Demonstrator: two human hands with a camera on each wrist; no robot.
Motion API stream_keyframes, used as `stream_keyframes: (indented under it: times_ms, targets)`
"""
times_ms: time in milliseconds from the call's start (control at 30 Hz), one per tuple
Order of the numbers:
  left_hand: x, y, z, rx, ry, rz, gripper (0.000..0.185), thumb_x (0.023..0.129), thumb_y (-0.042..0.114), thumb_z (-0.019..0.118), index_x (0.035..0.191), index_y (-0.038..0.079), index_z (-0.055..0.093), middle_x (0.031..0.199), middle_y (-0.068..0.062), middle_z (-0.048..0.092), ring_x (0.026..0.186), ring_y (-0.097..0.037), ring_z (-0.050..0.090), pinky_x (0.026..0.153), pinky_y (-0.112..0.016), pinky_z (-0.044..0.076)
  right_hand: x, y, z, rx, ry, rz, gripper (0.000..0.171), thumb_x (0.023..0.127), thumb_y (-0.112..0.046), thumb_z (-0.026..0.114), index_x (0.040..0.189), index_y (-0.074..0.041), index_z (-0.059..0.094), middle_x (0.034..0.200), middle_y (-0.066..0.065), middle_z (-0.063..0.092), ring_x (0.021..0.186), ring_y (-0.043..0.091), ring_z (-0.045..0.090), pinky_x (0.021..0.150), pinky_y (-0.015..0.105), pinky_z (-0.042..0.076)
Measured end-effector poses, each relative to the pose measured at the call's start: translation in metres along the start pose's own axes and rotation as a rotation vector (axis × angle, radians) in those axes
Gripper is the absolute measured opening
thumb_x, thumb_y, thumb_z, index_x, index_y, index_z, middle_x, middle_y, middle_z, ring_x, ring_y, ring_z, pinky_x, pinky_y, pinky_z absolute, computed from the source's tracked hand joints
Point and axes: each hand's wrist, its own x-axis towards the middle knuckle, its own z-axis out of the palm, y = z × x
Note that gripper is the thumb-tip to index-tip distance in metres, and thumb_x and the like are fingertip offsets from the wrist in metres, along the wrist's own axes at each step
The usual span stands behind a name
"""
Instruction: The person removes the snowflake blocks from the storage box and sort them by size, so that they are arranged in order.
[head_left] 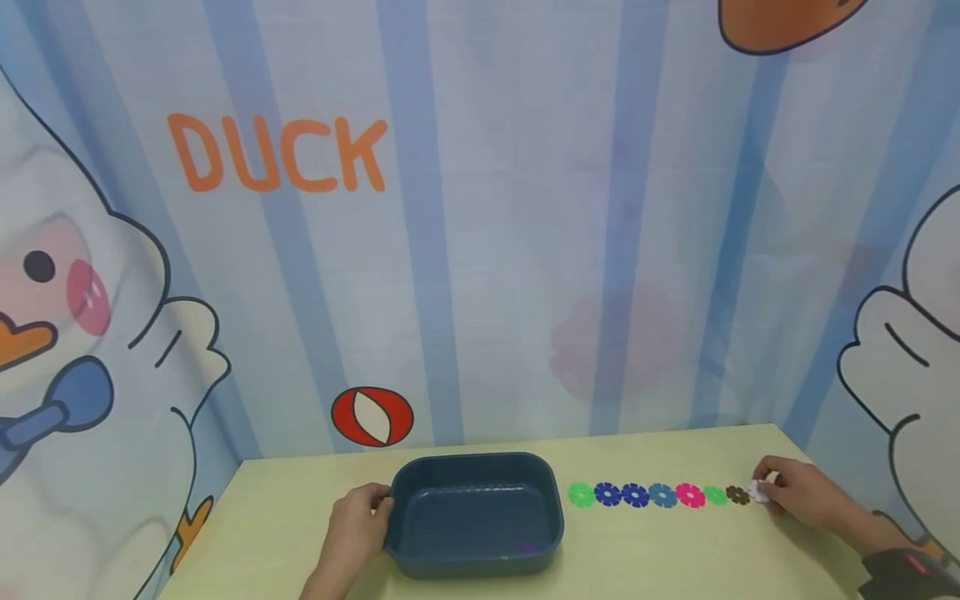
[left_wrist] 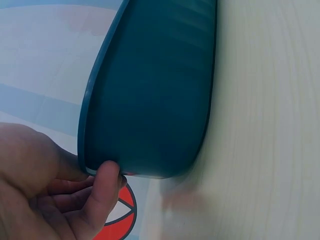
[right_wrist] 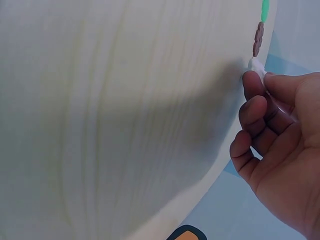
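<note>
My left hand [head_left: 356,523] grips the left rim of a dark blue plastic bin [head_left: 480,512], thumb and fingers on either side of its wall in the left wrist view. Inside the bin, near the front right corner, lies a small purple piece [head_left: 528,548]. Far to the right, my right hand [head_left: 801,493] pinches a white notched disc [head_left: 758,492] between thumb and forefinger. That disc is right beside a brown disc [head_left: 738,495], at the right end of a row of flat notched discs. A pink disc [head_left: 690,495] and a small green disc [head_left: 716,496] are in this row.
Left of the pink disc the row continues with a light blue disc [head_left: 662,495], two dark blue discs and a green disc [head_left: 581,494] near the bin. Everything stands on a pale wooden table [head_left: 645,558]. A printed duck curtain [head_left: 510,250] hangs behind the table's back edge.
</note>
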Motion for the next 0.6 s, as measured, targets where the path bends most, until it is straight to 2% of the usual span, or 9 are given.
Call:
stream_keyframes:
  times_ms: [133,433,600]
  targets:
    - [-0.0006,0.0004,0.0001,0.014,0.009,0.017,0.017,0.101,0.001,0.065,0.112,-0.006,0.074,0.099,-0.016,0.077,0.086,-0.025,0.073,0.06,-0.031,0.063,0.0005,0.0033,0.0018,0.008,-0.012,0.001,0.013,0.106,-0.004,0.055,0.113,0.001,0.064,0.071,0.003,0.061,0.061,0.017,0.053,0.055,0.028,0.042]
    - [-0.0006,0.0018,-0.0005,-0.001,-0.001,-0.003,0.018,0.101,0.001,0.064,0.114,-0.007,0.074,0.098,-0.015,0.076,0.081,-0.021,0.071,0.054,-0.03,0.062,0.0024,0.0051,0.0042,-0.02,0.006,0.023,0.011,0.106,-0.007,0.056,0.111,-0.001,0.064,0.07,0.002,0.06,0.061,0.018,0.051,0.054,0.028,0.04]
    - [-0.0007,0.0009,-0.0016,0.014,0.007,0.0,0.018,0.101,0.002,0.065,0.114,-0.007,0.074,0.099,-0.015,0.077,0.083,-0.022,0.072,0.058,-0.032,0.063,0.003,0.0044,0.0048,-0.009,0.006,0.027,0.011,0.105,-0.008,0.057,0.11,-0.002,0.065,0.068,0.002,0.059,0.058,0.016,0.05,0.053,0.028,0.039]
